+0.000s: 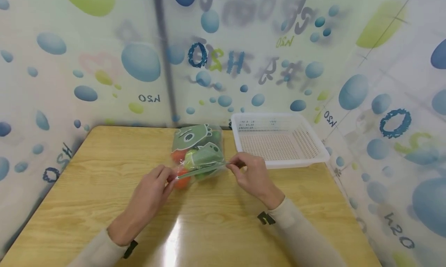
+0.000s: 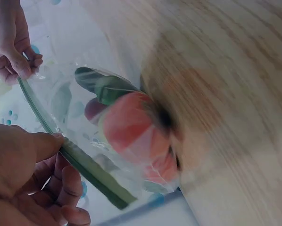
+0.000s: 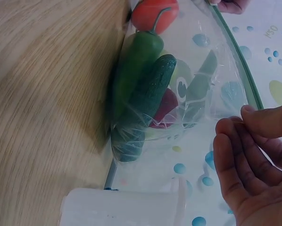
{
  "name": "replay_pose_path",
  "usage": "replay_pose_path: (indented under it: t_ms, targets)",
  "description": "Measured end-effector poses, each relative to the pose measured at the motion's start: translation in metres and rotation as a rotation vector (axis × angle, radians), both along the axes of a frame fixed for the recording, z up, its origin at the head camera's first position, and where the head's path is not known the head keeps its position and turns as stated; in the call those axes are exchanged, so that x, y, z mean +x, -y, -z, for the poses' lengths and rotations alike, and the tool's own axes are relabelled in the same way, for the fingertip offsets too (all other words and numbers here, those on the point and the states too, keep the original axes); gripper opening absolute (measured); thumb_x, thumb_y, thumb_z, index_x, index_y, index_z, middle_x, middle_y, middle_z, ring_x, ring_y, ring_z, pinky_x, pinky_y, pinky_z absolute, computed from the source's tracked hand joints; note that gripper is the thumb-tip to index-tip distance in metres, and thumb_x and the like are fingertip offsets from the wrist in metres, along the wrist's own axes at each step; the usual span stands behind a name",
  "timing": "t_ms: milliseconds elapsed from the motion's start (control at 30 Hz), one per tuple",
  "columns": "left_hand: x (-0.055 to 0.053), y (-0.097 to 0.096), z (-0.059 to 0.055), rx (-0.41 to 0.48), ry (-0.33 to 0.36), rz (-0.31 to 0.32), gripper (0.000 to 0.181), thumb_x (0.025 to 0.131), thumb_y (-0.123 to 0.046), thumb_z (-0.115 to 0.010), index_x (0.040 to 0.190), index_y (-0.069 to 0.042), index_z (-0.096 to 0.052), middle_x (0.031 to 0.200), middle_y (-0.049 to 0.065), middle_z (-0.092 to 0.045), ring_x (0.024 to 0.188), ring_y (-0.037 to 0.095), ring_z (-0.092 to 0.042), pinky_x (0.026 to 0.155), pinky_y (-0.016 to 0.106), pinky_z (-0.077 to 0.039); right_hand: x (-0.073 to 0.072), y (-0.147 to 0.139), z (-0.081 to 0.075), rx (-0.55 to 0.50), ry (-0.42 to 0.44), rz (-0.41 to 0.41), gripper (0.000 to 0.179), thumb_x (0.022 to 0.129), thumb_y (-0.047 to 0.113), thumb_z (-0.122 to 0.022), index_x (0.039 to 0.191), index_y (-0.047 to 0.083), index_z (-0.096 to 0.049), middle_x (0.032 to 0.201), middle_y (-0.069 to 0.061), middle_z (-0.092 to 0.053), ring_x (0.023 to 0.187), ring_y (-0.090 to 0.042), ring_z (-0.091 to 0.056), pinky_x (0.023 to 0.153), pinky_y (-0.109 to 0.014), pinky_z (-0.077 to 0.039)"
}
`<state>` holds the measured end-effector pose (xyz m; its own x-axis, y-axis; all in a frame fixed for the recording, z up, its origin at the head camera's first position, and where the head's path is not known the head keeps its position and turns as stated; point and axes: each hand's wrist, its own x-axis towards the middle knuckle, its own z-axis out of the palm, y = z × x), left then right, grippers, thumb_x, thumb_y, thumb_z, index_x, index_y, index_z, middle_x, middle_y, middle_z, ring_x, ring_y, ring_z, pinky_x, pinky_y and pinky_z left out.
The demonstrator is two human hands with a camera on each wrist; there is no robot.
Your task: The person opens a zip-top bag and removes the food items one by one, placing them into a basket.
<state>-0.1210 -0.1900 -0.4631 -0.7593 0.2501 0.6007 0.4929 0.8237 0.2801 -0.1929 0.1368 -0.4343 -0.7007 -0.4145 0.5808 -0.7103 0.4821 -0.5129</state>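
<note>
Your left grip [image 1: 150, 187] pinches the green seal strip [image 2: 91, 174] between thumb and forefinger, with no gap visible between them; part of the strip runs on past the thumb. Your right grip [image 1: 254, 178] pinches the strip's other end between thumb and fingertip, its remaining fingers loosely bent. The two holds, well apart, appear chosen to keep the mouth stretched and lifted off the contents. Whether the seal is engaged cannot be determined.

The zip-top bag [image 1: 199, 141] sits on the desk [image 1: 115, 158] between and beyond your hands, near the wall [image 1: 223, 85]. Its load rests low against the wood, which likely steadies it while you handle only the edge. The film is thin, clear and creased, with glossy highlights and a green cartoon print [image 1: 189, 136].

Inside, you have a smooth, rounded red tomato [image 3: 155, 15] with another red item [image 2: 162, 168] beside it, a long green pepper [image 3: 138, 56] with a curved stalk, and a dark cucumber [image 3: 153, 87] with pimpled skin lying along the pepper. A purplish-red item [image 3: 167, 107] is partly covered; its kind is unclear.

To the right, just beyond your right grip, stands a white plastic basket [image 1: 296, 163], rectangular, its sides and base perforated. The desk shows pale, lengthwise wood grain under a reflective finish.
</note>
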Motion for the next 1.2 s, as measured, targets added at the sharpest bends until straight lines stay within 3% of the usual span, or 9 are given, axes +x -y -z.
replay_pose_path:
  t_ms: [467,700,967,1200]
  targets:
    - [0.009,0.031,0.008,-0.036,0.011,-0.079,0.03,0.088,0.001,-0.099,0.101,-0.009,-0.073,0.09,0.002,-0.069,0.068,0.006,-0.05,0.058,0.025,-0.044,-0.007,-0.02,0.0,0.003,0.055,0.082,0.011,0.101,0.001,-0.089,0.1,0.009,-0.081,0.095,-0.004,-0.085,0.083,-0.013,-0.081,0.079,-0.034,-0.071]
    - [0.013,0.038,0.013,-0.057,-0.017,-0.073,0.032,0.085,-0.001,-0.101,0.098,-0.009,-0.073,0.089,0.001,-0.066,0.066,0.002,-0.042,0.056,0.023,-0.04,-0.005,-0.023,0.002,0.002,0.087,0.08,0.012,0.101,0.001,-0.089,0.1,0.01,-0.081,0.096,-0.004,-0.085,0.084,-0.013,-0.081,0.079,-0.032,-0.07]
    - [0.017,0.037,0.01,-0.047,0.049,-0.087,0.029,0.081,-0.006,-0.099,0.094,-0.018,-0.076,0.089,-0.005,-0.067,0.066,0.0,-0.041,0.057,0.022,-0.039,-0.005,-0.023,0.005,0.009,0.1,0.093,0.014,0.101,0.001,-0.089,0.099,0.011,-0.08,0.095,-0.003,-0.085,0.083,-0.012,-0.08,0.078,-0.031,-0.069]
    - [0.019,0.03,0.006,-0.035,0.134,-0.069,0.027,0.087,-0.021,-0.102,0.098,-0.02,-0.078,0.093,-0.006,-0.07,0.072,0.004,-0.054,0.061,0.024,-0.046,-0.003,-0.021,0.007,0.015,0.08,0.087,0.014,0.1,0.001,-0.091,0.098,0.01,-0.08,0.093,-0.003,-0.084,0.082,-0.012,-0.081,0.078,-0.031,-0.07]
